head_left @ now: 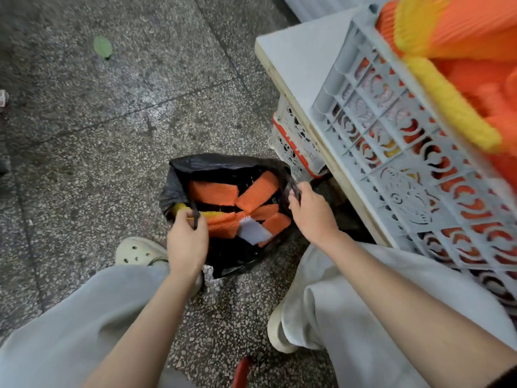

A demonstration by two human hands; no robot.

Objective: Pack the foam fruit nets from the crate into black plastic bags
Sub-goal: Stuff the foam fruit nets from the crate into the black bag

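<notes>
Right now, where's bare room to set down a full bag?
Bare floor left of and beyond the black bag, up to the green leaf. Bare strip of white tabletop left of the grey crate. Crowded: left hand and right hand hold the bag between both feet, against the table.

Bare floor (pixel 98 130) open left of bag (pixel 179 189), table (pixel 296 51) and crate (pixel 391 130) crowding right

Your crate (pixel 391 152) runs off the right and top edges, its foam nets (pixel 461 37) smeared by motion blur. The bench (pixel 296 51) hides most of a second crate (pixel 291 141) beneath. Your left hand (pixel 186 242) covers the near bag (pixel 179 189) rim; bag folds conceal the lower nets (pixel 212 193). A red object (pixel 242 372) is cropped at the bottom edge.
</notes>
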